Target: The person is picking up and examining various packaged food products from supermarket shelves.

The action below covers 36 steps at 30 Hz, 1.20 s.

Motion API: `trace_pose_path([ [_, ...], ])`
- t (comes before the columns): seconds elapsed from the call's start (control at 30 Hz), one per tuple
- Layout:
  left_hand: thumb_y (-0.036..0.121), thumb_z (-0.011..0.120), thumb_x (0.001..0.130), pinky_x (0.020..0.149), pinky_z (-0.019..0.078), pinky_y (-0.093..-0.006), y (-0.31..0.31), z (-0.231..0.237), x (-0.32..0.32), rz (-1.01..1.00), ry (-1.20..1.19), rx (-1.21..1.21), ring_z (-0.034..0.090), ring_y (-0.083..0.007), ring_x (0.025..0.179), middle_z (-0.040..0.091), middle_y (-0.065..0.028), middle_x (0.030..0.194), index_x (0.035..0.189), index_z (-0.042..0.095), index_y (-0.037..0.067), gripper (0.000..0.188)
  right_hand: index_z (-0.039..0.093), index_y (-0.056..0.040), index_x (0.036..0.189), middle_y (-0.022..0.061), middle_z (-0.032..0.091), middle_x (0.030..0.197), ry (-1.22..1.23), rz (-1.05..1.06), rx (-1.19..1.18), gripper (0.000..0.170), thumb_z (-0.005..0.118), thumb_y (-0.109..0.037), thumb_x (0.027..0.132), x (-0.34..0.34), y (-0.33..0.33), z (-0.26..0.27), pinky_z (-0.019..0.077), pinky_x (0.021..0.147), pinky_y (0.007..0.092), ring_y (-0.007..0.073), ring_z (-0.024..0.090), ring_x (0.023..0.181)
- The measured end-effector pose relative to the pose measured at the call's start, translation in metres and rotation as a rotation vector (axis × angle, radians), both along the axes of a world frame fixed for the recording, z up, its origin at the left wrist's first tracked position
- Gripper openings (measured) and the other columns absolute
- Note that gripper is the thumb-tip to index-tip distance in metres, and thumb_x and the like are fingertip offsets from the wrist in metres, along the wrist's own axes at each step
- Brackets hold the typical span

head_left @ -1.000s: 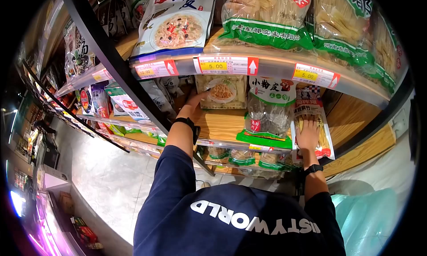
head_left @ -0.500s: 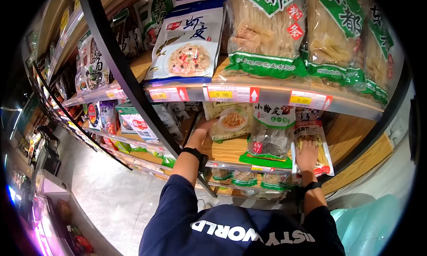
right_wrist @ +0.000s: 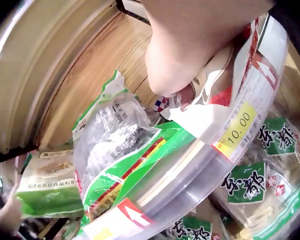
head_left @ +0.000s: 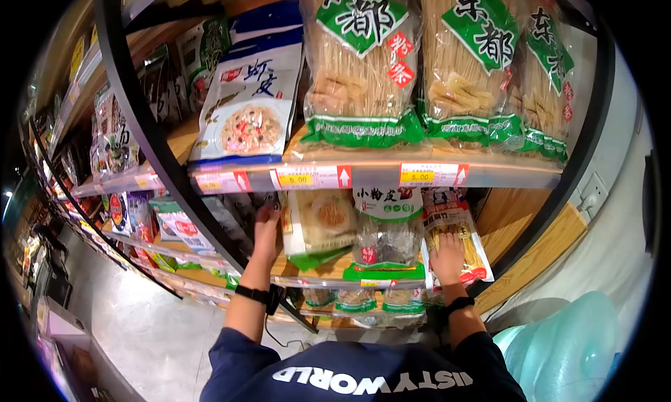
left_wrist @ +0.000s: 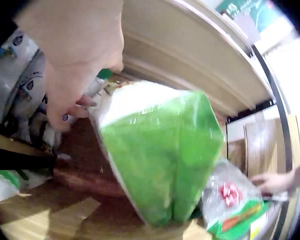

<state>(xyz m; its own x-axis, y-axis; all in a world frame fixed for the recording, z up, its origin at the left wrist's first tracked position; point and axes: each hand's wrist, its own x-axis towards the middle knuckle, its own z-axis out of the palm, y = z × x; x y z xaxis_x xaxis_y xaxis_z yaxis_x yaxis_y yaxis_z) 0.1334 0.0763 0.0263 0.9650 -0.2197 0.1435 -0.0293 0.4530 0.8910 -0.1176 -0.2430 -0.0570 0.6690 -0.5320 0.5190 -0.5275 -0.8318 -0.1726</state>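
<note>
On the lower shelf, my left hand (head_left: 264,235) is at the left edge of a beige and green packet (head_left: 318,224). Its fingers are loosely bent at the packet's corner in the left wrist view, where the hand (left_wrist: 80,55) is above the packet's green base (left_wrist: 162,155); firm contact cannot be told. My right hand (head_left: 447,259) lies with extended fingers on a red and white bag of yellow sticks (head_left: 472,252). Between the two stands a clear bag with a green base (head_left: 386,242). The right hand (right_wrist: 190,50) partly covers its bag in the right wrist view.
Tall noodle bags (head_left: 367,59) and a white and blue bag (head_left: 244,98) stand on the shelf above. A price-tag rail (head_left: 370,178) runs over both hands. A black post (head_left: 150,129) rises at the left; a teal inflated object (head_left: 559,346) is at lower right.
The beige and green packet has tilted, showing its green base, and sits closer to the shelf front. My left hand has shifted from its face to beside it. The right hand stays on its bag.
</note>
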Motion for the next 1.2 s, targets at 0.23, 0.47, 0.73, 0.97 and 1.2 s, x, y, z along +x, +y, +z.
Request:
trace_pose_path([
  [0.23, 0.028, 0.070, 0.066, 0.087, 0.0360, -0.0297, -0.006, 0.015, -0.032, -0.024, -0.278, 0.820, 0.044, -0.0267, 0.104, 0.042, -0.0178, 0.116, 0.126, 0.026, -0.001, 0.080, 0.047, -0.0026, 0.111, 0.0151, 0.045, 0.118, 0.007, 0.023, 0.020, 0.043, 0.054, -0.021, 0.072, -0.002, -0.003, -0.011, 0.0251, 0.096, 0.0402, 0.0308, 0.035, 0.115],
  [0.47, 0.013, 0.071, 0.058, 0.086, 0.0371, -0.0285, 0.005, 0.004, -0.020, -0.110, -0.241, 0.669, 0.048, -0.0218, 0.102, 0.047, -0.0162, 0.116, 0.126, 0.029, -0.003, 0.081, 0.043, -0.0021, 0.115, 0.0154, 0.042, 0.120, -0.130, 0.033, 0.182, 0.046, 0.055, -0.016, 0.072, 0.014, 0.019, -0.007, 0.0165, 0.098, 0.0511, 0.0323, 0.032, 0.117],
  [0.73, -0.005, 0.064, 0.059, 0.080, 0.0416, -0.0249, 0.043, 0.008, -0.037, -0.094, -0.245, 0.500, 0.053, -0.0161, 0.092, 0.052, -0.0098, 0.110, 0.122, 0.040, -0.004, 0.067, 0.045, 0.0003, 0.109, 0.0176, 0.045, 0.114, -0.381, 0.615, 0.469, 0.038, 0.055, -0.006, 0.073, 0.025, 0.084, 0.030, 0.0329, 0.092, 0.0352, 0.0338, 0.043, 0.106],
  [0.97, -0.001, 0.070, 0.061, 0.086, 0.0379, -0.0248, 0.067, 0.019, -0.102, -0.187, -0.144, 0.322, 0.050, -0.0144, 0.099, 0.050, -0.0090, 0.115, 0.123, 0.039, -0.003, 0.069, 0.038, -0.0016, 0.120, 0.0108, 0.047, 0.114, -0.270, 0.659, 1.880, 0.046, 0.054, -0.022, 0.082, 0.056, 0.139, -0.001, 0.0355, 0.087, 0.0286, 0.0186, 0.044, 0.107],
  [1.2, 0.014, 0.075, 0.060, 0.096, 0.0271, -0.0283, 0.100, -0.052, -0.141, -0.304, -0.069, 0.292, 0.038, -0.0186, 0.115, 0.037, -0.0106, 0.128, 0.131, 0.022, 0.001, 0.090, 0.042, 0.0051, 0.115, 0.0170, 0.045, 0.116, -0.147, 0.738, 1.817, 0.054, 0.059, -0.028, 0.076, 0.044, 0.163, 0.009, 0.0321, 0.090, 0.0305, 0.0200, 0.041, 0.108],
])
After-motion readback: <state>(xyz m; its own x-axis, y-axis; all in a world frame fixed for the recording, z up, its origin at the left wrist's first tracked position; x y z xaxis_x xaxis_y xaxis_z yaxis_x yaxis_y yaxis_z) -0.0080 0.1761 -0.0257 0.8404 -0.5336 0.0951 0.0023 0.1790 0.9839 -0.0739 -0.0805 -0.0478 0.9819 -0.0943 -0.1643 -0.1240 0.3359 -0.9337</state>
